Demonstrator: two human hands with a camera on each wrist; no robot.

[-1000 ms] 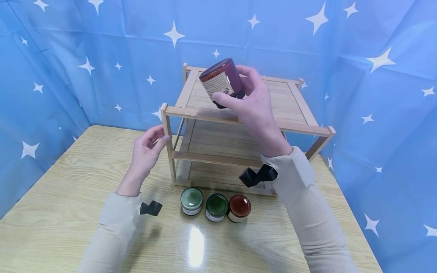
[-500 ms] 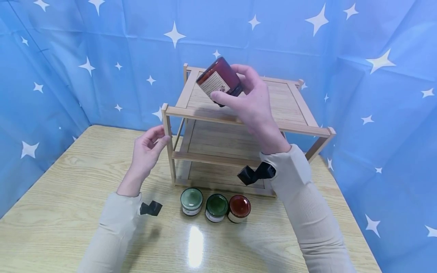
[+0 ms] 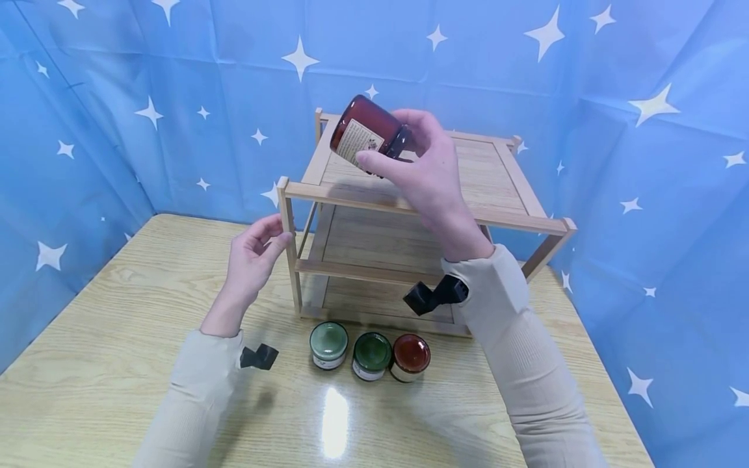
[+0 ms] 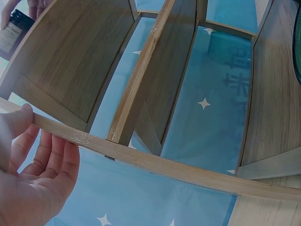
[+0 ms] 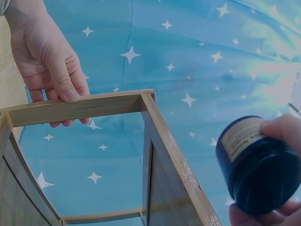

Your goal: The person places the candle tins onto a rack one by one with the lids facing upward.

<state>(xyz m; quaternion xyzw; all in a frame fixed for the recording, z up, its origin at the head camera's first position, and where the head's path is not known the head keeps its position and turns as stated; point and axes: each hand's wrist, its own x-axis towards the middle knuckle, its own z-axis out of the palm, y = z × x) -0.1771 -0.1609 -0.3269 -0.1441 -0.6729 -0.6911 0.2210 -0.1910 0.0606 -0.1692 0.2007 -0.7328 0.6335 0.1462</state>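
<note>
Two hands at work on a slatless wooden rack (image 3: 345, 195). Amber jar (image 3: 364, 132) is in the right hand (image 3: 430, 169), thumb across its label, fingers round the far side; it lies just left of that palm, long axis aslant, dark end palmward, other end out to the left. Held above the top shelf, apart from it. Left hand (image 3: 251, 257) farther off, lower, pinching the left front post (image 3: 295, 286). Below, on the pale wood-grain counter (image 3: 146, 312), a row before the rack: light green jar (image 3: 329, 342), dark green jar (image 3: 372, 354), red jar (image 3: 411, 354), all upright. Star-printed blue cloth (image 3: 234, 78) hangs behind and down both sides.
</note>
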